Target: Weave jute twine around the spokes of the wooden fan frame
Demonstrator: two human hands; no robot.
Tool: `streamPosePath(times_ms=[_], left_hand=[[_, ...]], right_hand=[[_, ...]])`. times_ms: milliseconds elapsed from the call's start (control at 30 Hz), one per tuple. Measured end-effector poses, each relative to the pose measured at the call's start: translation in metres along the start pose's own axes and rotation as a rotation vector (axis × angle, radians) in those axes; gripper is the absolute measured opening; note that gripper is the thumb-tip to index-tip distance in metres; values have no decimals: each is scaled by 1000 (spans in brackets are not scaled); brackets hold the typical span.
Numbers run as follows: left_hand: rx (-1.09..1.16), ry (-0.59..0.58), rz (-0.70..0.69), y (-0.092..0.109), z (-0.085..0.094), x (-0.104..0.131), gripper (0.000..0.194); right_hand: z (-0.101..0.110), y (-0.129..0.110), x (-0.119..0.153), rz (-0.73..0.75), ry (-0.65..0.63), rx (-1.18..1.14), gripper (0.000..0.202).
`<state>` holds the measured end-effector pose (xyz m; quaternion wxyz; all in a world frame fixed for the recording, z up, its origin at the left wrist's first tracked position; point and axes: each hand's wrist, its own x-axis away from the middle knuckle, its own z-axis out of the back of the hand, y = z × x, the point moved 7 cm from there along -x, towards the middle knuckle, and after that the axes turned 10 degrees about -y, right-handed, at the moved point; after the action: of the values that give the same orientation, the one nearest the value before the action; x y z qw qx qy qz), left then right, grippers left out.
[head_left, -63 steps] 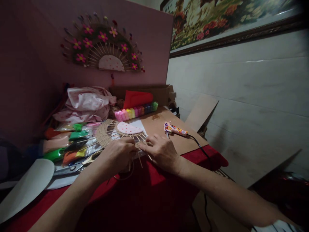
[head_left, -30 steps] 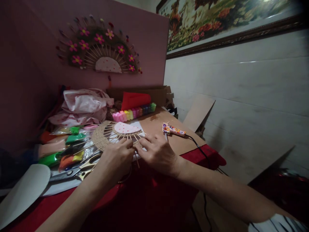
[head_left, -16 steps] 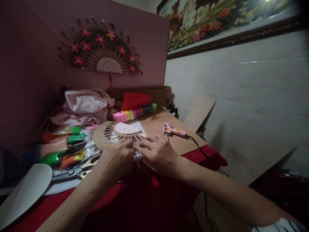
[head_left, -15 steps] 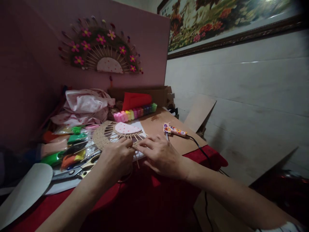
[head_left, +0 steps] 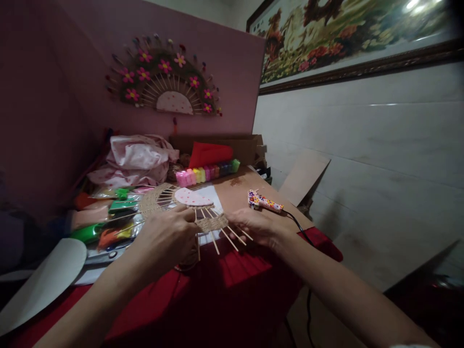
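A half-round fan of thin wooden sticks (head_left: 213,223), woven with jute twine, hangs over the table's front edge. At its centre is a pale dotted fabric half-circle (head_left: 192,197). My left hand (head_left: 172,234) is closed around the front part of the woven band, its fingertips partly hidden. Gripping the band's right end is my right hand (head_left: 253,224), with the fingers beneath the sticks. Several bare stick ends poke out between the two hands. Behind my right hand lies a flower-patterned glue gun (head_left: 266,202) with a black cord.
Bags of coloured clay (head_left: 89,234), scissors (head_left: 101,257) and a white rounded board (head_left: 47,285) lie to the left. A strip of coloured packets (head_left: 208,173), red felt (head_left: 210,153) and bunched pink cloth (head_left: 139,157) are at the back. A finished flowered fan (head_left: 165,67) hangs on the wall.
My right hand has turned and moved to the fan's right end, uncovering the woven band and stick ends. The fan's near side now appears raised. The camera view has shifted slightly.
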<state>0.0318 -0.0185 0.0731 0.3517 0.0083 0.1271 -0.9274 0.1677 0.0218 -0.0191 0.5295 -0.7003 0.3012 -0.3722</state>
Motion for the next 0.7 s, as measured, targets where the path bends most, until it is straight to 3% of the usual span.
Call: streamPosePath(times_ms=[100,167,333,467,600,700], left_hand=[[1,-14,41,-3,-5,6,20],[27,34,67,-4,-6,16,19],[197,432,151,-1,3,57,13],[266,620,201,2,-3,75,9],[286,639,255,-2,-9,71,9],[310,531,239,-3,-14,58,14]], right_hand=[[-6,5,-9,-3,-15,-161,13],[-10,5,-11,49,-15,-208,11],[-17,5,-6,146,-14,-249,16],[-19,6,-4,196,-12,-224,22],[-20,6,-5,233,-12,-180,28],[-20,6,-5,261,-13,-153,29]])
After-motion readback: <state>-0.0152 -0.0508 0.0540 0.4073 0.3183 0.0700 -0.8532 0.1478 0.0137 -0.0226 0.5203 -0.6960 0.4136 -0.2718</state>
